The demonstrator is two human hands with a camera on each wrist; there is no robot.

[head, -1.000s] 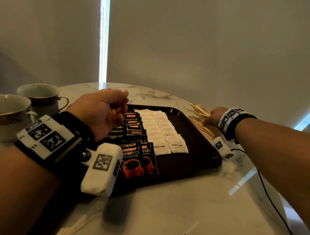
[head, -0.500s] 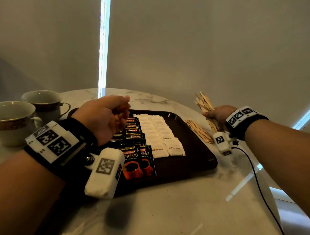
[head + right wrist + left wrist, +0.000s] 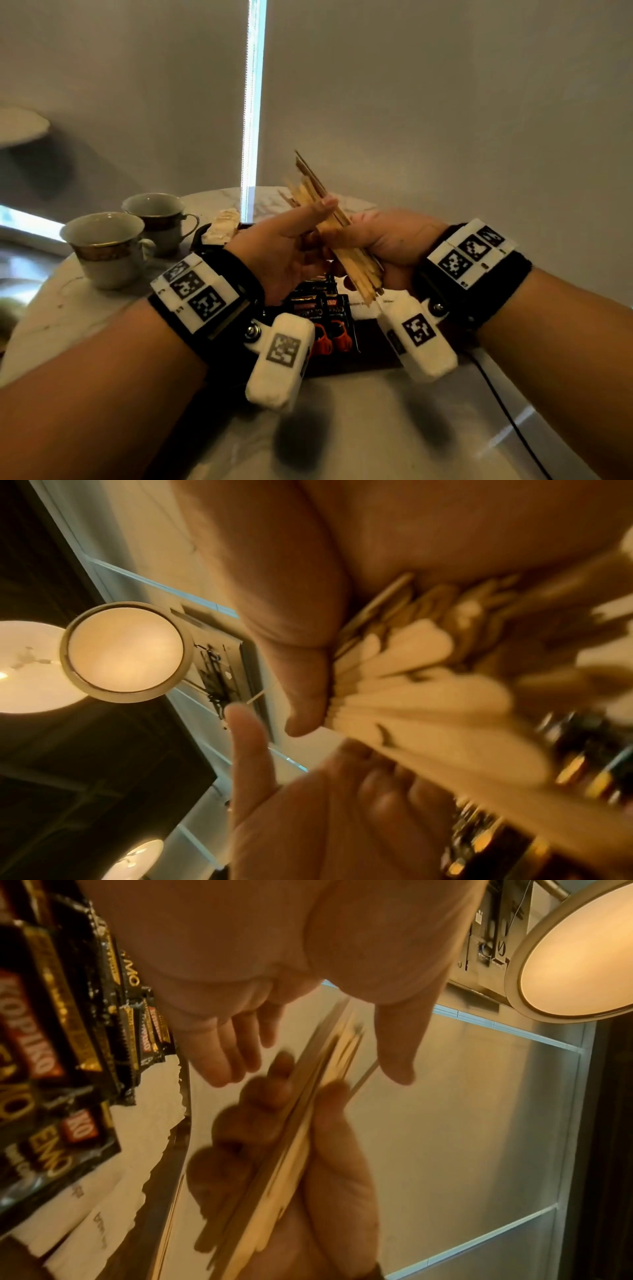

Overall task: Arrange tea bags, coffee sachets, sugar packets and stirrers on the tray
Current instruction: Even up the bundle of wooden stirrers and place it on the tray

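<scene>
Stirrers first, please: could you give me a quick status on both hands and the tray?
Right hand grips stirrers, held above tray. Left hand open beside the bundle. Coffee sachets already laid. Nothing blocking.

The stirrers (image 3: 346, 246) are thin slats of pale, matt bare wood. The coffee sachets (image 3: 48, 1031) are glossy black foil with shiny gold and red print. The sugar packets (image 3: 103, 1199) look like matt white paper with torn-looking serrated edges. The cups (image 3: 106, 246) are glazed ceramic with gilt bands, on a polished marble-look table (image 3: 359, 428)
</scene>
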